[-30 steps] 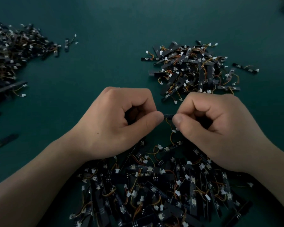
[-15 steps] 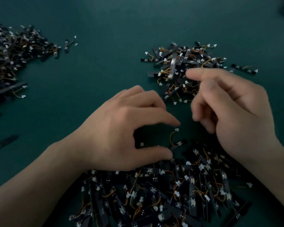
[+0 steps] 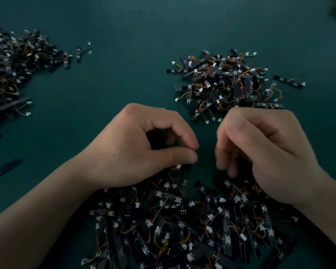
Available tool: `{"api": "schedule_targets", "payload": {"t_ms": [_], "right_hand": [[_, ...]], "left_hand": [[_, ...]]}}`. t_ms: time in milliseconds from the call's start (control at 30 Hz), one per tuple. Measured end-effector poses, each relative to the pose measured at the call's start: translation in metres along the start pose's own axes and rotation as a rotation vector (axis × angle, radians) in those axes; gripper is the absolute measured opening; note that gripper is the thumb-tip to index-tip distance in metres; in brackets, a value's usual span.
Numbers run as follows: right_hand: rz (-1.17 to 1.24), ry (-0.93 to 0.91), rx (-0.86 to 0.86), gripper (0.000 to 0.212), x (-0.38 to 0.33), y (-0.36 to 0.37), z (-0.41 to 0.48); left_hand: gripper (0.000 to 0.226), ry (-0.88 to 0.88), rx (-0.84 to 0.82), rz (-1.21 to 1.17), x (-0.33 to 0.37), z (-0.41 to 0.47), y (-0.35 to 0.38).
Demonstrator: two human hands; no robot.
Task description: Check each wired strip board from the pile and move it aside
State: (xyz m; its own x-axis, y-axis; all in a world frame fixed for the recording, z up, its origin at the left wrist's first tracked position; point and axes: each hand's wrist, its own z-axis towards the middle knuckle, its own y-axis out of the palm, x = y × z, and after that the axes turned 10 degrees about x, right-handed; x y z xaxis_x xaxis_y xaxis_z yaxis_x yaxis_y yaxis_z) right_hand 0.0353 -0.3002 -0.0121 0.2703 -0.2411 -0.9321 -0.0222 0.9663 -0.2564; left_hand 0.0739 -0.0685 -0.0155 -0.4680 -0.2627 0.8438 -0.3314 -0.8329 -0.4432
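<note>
A big pile of black wired strip boards [image 3: 182,220] with white plugs and orange wires lies nearest me. My left hand [image 3: 136,148] is at the pile's top edge, thumb and forefinger pinched together on the upper end of one strip board [image 3: 185,178], which runs down from my thumb. My right hand [image 3: 264,152] hovers over the pile's right side with its fingers curled downward and blurred, and nothing shows in it. A second heap of strip boards [image 3: 225,84] lies just beyond my right hand.
A third, larger heap of boards [image 3: 12,65] spreads along the left edge of the dark green table [image 3: 124,55]. Stray boards lie at the far left [image 3: 6,168] and to the right of the far heap [image 3: 289,81].
My right hand flicked a board onto the far heap, then came back down over the near pile. My left hand dropped to the pile and pinched another board.
</note>
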Motion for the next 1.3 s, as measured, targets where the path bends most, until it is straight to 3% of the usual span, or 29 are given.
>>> {"api": "schedule_targets", "payload": {"t_ms": [100, 300, 567, 700, 767, 933, 1300], "right_hand": [[-0.114, -0.046, 0.057, 0.025, 0.001, 0.001, 0.002], [-0.348, -0.005, -0.221, 0.03, -0.002, 0.001, 0.003], [-0.264, -0.01, -0.194, 0.022, -0.003, -0.001, 0.005], [-0.198, -0.007, -0.116, 0.023, -0.002, -0.001, 0.005], [-0.154, -0.002, -0.062, 0.024, -0.001, -0.002, 0.005], [-0.156, -0.023, -0.024, 0.024, -0.001, -0.001, 0.004], [-0.209, -0.072, -0.083, 0.02, -0.003, -0.002, 0.002]], "left_hand": [[0.009, -0.031, 0.055, -0.144, -0.001, 0.0, -0.001], [0.012, -0.043, 0.058, -0.287, 0.001, 0.002, -0.001], [0.014, -0.041, 0.266, -0.242, 0.005, 0.001, 0.011], [0.013, -0.152, 0.4, -0.212, 0.006, 0.003, 0.01], [0.013, -0.204, 0.376, -0.189, 0.007, 0.004, 0.006], [0.035, -0.183, 0.136, 0.017, 0.01, -0.001, 0.011], [0.031, -0.162, 0.065, -0.016, 0.007, -0.001, 0.008]]}}
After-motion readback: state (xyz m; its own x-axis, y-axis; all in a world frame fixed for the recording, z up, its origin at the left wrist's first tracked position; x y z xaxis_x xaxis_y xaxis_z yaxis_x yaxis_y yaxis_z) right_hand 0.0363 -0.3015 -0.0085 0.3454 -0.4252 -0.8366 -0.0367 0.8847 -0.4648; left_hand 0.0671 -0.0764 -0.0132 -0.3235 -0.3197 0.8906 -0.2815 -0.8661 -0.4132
